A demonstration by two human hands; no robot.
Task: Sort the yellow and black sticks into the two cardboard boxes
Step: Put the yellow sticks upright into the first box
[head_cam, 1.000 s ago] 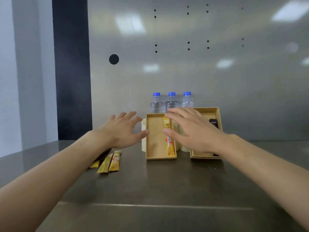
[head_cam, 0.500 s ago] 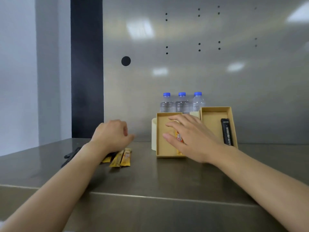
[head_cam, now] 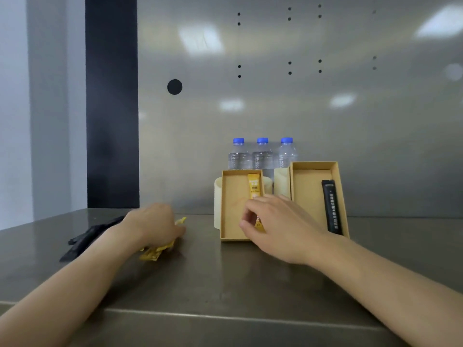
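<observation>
Two open cardboard boxes lean tilted toward me at mid-table. The left box [head_cam: 231, 196] holds one yellow stick [head_cam: 254, 187]; the right box [head_cam: 304, 189] holds one black stick [head_cam: 331, 206]. My right hand [head_cam: 283, 229] hovers at the left box's lower edge, fingers curled and apart, covering the yellow stick's lower end. My left hand [head_cam: 152, 225] is closed down over the loose yellow sticks [head_cam: 154, 251] on the table, hiding most of them. Loose black sticks [head_cam: 87, 236] lie further left.
Three water bottles with blue caps [head_cam: 261, 156] stand behind the boxes against the metal back wall. Pale cylinders [head_cam: 281, 182] prop the boxes up. The steel table's front edge [head_cam: 225, 316] runs across below my forearms.
My left hand dropped from beside the left box onto the loose yellow sticks and closed. My right hand drew back down from the box's middle to its lower edge. The view shifted left.
</observation>
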